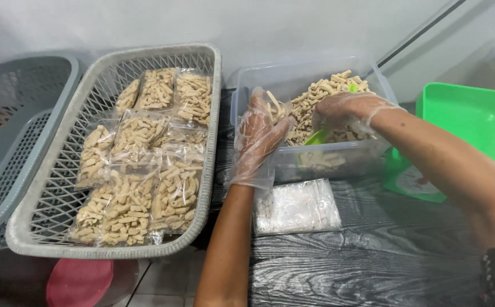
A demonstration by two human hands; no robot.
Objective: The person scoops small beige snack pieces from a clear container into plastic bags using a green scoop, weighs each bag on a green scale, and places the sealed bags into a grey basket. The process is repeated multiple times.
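Left hand (259,136), gloved, grips small clear plastic bag (274,108) at clear rectangular tub (315,162) of beige stick snacks (321,99); right hand (347,111) clasps green plastic scoop (317,137). Risk: narrow bag mouth, sticks spill onto dark bench (372,256).

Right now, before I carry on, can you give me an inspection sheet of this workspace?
Surface: dark wood-grain table.
Job's things: clear tub of snack sticks with a green scoop; stack of empty clear bags.
Clutter: grey basket of filled bags; second grey basket; green tray.
Grippers: left hand, gloved, holds an open bag; right hand, gloved, in the tub.
Cables: nothing seen.
Surroundings: white wall; tiled floor.
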